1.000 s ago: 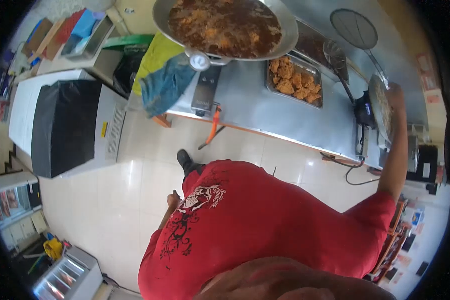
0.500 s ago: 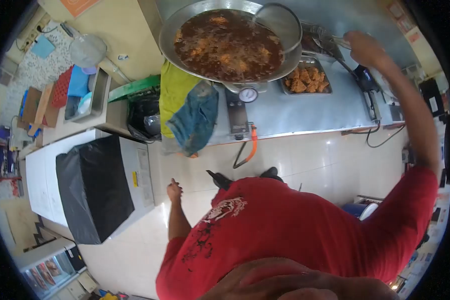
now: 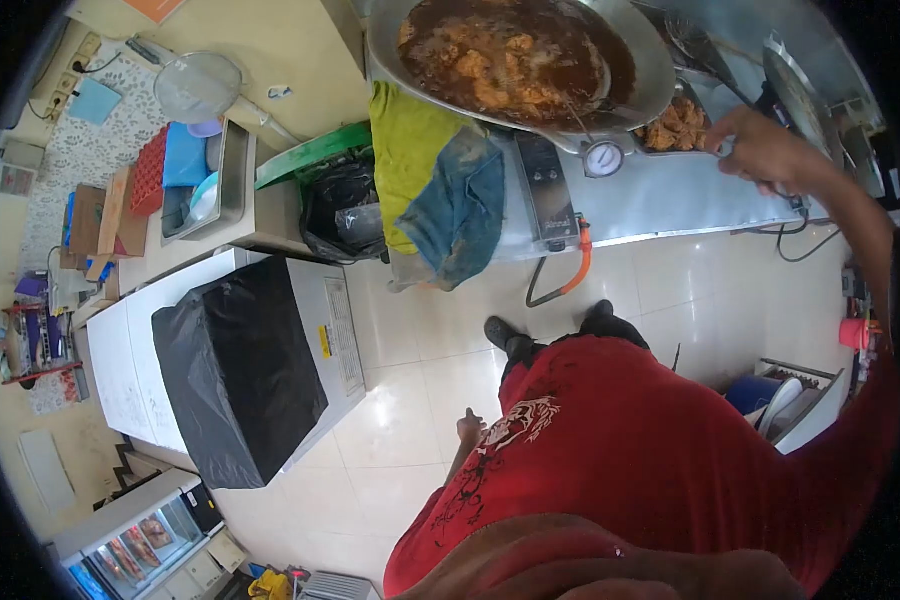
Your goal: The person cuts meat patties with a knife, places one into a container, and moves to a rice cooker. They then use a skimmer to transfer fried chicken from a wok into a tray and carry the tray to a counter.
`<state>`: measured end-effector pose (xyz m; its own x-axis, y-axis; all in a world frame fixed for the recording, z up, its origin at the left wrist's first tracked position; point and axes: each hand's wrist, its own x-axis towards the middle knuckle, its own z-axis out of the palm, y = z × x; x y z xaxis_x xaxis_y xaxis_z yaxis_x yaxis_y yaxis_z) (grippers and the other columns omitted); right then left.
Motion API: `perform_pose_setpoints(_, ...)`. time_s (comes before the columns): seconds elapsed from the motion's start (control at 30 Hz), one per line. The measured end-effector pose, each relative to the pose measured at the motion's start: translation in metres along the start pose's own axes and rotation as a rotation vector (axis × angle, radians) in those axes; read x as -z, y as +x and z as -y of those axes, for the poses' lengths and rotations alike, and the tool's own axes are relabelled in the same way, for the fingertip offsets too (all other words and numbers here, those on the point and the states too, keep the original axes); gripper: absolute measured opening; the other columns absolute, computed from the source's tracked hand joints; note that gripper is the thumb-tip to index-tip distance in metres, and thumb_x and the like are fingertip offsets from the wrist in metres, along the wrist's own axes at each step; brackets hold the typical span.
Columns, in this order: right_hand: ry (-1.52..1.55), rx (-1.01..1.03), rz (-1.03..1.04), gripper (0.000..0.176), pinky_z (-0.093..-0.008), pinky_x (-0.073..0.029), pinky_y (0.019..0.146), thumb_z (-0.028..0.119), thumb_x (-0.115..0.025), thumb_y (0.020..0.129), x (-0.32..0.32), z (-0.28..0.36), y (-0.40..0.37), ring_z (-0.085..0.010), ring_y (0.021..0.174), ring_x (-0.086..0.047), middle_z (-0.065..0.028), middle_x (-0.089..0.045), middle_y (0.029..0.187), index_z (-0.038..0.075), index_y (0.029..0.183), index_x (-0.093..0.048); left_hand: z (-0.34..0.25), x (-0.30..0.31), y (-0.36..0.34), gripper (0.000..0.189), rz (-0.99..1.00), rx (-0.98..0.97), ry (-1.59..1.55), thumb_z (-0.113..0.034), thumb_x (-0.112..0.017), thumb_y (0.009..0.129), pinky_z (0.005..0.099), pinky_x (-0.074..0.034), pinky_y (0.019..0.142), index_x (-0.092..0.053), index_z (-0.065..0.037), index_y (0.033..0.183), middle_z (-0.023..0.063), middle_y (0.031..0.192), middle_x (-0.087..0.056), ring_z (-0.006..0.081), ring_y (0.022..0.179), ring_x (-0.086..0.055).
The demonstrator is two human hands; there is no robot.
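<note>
- Head view, upper right of the frame: the right hand (image 3: pixel 770 155) reaches out over the steel desk (image 3: pixel 670 200), arm nearly straight, wrist level, palm turned down.
- The fingers (image 3: pixel 740 150) look closed round the end of a thin skimmer (image 3: pixel 600 80) handle. The grip itself is small in the picture, so its tightness is not clear.
- The skimmer's mesh head sits low in the wok (image 3: pixel 530 50) at the top centre, among browned pieces in dark oil.
- Handling, as a judgement: the long wire handle is stiff but springy, light when empty and front-heavy once loaded. It is probably greasy and slippery, and hot towards the mesh, so the far end, where the hand now sits, is the place to hold it.
- A thermometer dial (image 3: pixel 603 158) hangs at the wok's near rim, and a tray of fried pieces (image 3: pixel 680 120) lies just beside the wok.
- The left hand (image 3: pixel 468 428), lower centre, hangs beside the red shirt with the arm down. Nothing shows in it, and how far its fingers curl I cannot tell.
- A yellow cloth (image 3: pixel 405 150) and a blue cloth (image 3: pixel 460 205) drape over the desk's left end.
</note>
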<state>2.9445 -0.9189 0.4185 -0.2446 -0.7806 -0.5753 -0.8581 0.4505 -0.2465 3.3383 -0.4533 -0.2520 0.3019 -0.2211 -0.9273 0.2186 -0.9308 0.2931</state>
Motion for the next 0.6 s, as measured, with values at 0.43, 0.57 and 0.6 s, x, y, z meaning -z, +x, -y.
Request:
perform_pose_setpoints(0.43, 0.211, 0.195, -0.028, 0.011, -0.0327, -0.028, 0.035, 0.007, -0.053, 0.085, 0.003, -0.019, 0.110, -0.0137, 0.041, -0.039, -0.0038, -0.045, 0.056, 0.004, 0.075, -0.055, -0.119, 0.011, -0.051, 0.064, -0.091, -0.161, -0.197, -0.055, -0.041, 0.100, 0.0293, -0.037, 0.037, -0.066, 0.004, 0.098, 0.0111, 0.066, -0.063, 0.0187, 0.045, -0.055)
perform_pose_setpoints(0.57, 0.112, 0.299, -0.084, 0.016, -0.0315, -0.028, 0.035, 0.008, -0.058, 0.081, 0.048, -0.048, 0.159, -0.0124, 0.041, -0.039, -0.0032, -0.048, 0.061, 0.002, 0.096, -0.058, -0.075, -0.002, -0.058, 0.063, -0.121, -0.252, -0.154, -0.054, -0.040, 0.100, 0.0307, -0.036, 0.037, -0.066, 0.003, 0.095, 0.0113, 0.065, -0.062, 0.0192, 0.045, -0.055)
perform_pose_setpoints(0.6, 0.086, 0.315, -0.087, 0.029, -0.0307, -0.028, 0.035, 0.008, -0.061, 0.079, 0.061, -0.053, 0.169, -0.0118, 0.041, -0.039, -0.0030, -0.050, 0.062, 0.001, 0.108, -0.059, -0.069, -0.011, -0.064, 0.063, -0.142, -0.321, -0.112, -0.054, -0.039, 0.100, 0.0312, -0.036, 0.038, -0.065, 0.003, 0.094, 0.0114, 0.065, -0.062, 0.0194, 0.045, -0.055)
